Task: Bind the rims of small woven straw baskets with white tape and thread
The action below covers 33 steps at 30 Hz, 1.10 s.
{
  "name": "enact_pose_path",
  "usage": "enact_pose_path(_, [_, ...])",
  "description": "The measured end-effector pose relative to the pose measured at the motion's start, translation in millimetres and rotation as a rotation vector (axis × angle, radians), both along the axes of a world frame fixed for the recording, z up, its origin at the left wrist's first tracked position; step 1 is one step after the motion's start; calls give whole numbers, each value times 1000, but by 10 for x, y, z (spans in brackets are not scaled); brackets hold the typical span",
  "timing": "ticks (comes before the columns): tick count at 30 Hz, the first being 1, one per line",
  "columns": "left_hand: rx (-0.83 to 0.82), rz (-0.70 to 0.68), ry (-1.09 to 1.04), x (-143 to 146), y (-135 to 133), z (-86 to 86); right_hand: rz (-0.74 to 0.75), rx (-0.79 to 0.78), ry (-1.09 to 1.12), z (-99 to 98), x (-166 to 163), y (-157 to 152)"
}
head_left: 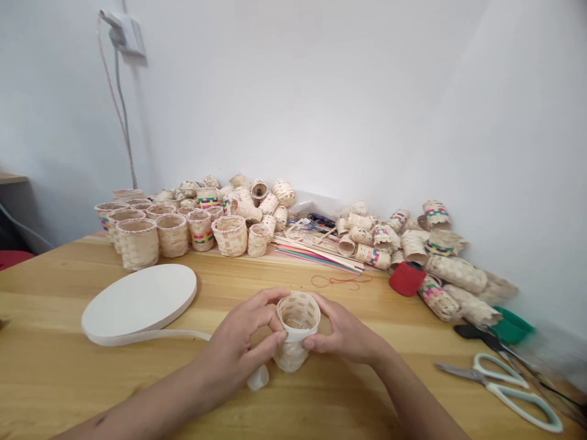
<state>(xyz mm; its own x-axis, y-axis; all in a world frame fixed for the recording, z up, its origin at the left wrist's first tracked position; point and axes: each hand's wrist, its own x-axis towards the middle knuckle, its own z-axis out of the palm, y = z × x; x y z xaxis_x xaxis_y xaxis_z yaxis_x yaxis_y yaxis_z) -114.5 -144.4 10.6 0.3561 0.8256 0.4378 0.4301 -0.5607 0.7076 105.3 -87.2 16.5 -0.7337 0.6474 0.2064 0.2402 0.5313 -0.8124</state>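
Note:
A small woven bamboo basket stands in front of me on the wooden table, its open top facing up. White ribbon lies around its outside just under the rim. My left hand pinches the ribbon and rim at the left side. From the right, my right hand grips the basket, thumb in front and fingers behind the rim. A curled ribbon piece shows beneath my left hand. The flat white ribbon roll lies to the left, its loose strip running behind my left wrist.
Finished-looking baskets with wrapped rims stand at the back left. More woven pieces are heaped back right, near a red spool-like object. Coloured strips and orange string lie between. Scissors rest at the right.

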Motion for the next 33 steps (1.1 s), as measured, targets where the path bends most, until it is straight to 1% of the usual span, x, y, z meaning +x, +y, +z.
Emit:
enact_pose_path(3, [62,39,13,16,-14,-17,-44,34,-21,-15,3,-5])
enact_pose_path(5, [107,47,14,32,-25,-26,-91,91,-32,-3,12,-26])
enact_pose_path(8, [145,44,13,53,-39,-41,-122,283,-14,64,21,-88])
enact_pose_path(12, [150,80,6,63,-40,-82,-69,611,-8,149,2,-170])
enact_pose_path(15, [163,99,9,57,-32,-117,-47,724,-37,133,-31,-187])
enact_pose_path(19, [217,119,51,39,-39,-98,-44,736,-63,87,-87,-187])
enact_pose_path(21, [259,128,81,28,-58,-48,-53,723,-71,90,-113,-200])
enact_pose_path(23, [270,102,103,20,-79,18,-55,712,-74,104,-134,-223])
enact_pose_path(27, [216,30,92,26,-97,121,-69,705,-52,118,-157,-258])
enact_pose_path(30, [186,41,116,42,-92,142,-75,687,-48,102,-163,-257])
enact_pose_path(33, [65,54,145,49,-80,147,-76,669,-49,82,-167,-246])
